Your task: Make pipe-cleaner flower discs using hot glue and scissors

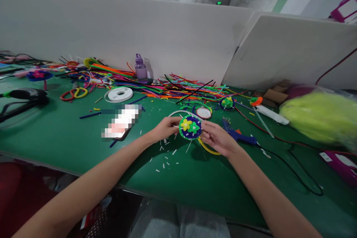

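Observation:
Between my two hands is a round pipe-cleaner disc (190, 127), dark blue with a green rim, carrying a yellow flower and a green flower. My left hand (169, 128) pinches near its left edge, where a thin white strip (176, 112) also passes; whether the fingers grip that strip too is unclear. The fingers of my right hand (218, 137) are closed on the disc's right edge. Below the disc a yellow curved piece (209, 151) reaches toward my right hand, its upper end hidden. Short white clippings (165, 165) lie scattered on the green table (184, 184) underneath.
A blue glue gun (242, 137) with a black cord lies right of my right hand. A phone (121, 122), a ribbon spool (119, 95) and scissors (74, 93) are to the left. Piled pipe cleaners (173, 89) and a purple bottle (141, 68) stand along the white partition (125, 29).

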Available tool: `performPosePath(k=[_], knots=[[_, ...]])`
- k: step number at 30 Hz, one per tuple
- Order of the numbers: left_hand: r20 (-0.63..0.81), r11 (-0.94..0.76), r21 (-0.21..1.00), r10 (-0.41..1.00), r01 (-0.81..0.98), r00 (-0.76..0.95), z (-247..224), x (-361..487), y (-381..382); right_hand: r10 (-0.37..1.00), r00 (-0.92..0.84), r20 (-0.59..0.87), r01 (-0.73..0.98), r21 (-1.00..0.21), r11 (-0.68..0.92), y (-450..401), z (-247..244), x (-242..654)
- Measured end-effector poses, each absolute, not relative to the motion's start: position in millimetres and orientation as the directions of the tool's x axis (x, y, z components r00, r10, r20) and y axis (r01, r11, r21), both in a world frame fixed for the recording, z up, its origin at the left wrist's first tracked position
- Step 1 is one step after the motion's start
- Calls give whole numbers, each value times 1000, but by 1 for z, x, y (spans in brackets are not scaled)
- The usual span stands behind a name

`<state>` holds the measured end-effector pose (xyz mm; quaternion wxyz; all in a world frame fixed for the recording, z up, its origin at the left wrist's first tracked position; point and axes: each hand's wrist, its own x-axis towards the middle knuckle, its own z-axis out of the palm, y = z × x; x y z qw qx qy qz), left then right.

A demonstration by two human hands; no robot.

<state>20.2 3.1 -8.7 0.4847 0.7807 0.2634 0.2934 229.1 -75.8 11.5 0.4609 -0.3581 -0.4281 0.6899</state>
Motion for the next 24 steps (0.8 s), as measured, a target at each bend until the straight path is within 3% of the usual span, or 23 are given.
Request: performPosePath(k=[7,12,24], knots=[[289,-339,940,835,25,468,7,19,3,985,-163,-54,-263,-960,-96,-74,9,228],[233,-225,971,804,-81,547,11,19,-2,987,-157,-38,-243,-967,-76,-72,7,228],[178,-149,984,767,-99,617,10,19,-4,985,-173,-23,-205,-977,-59,-72,6,227]])
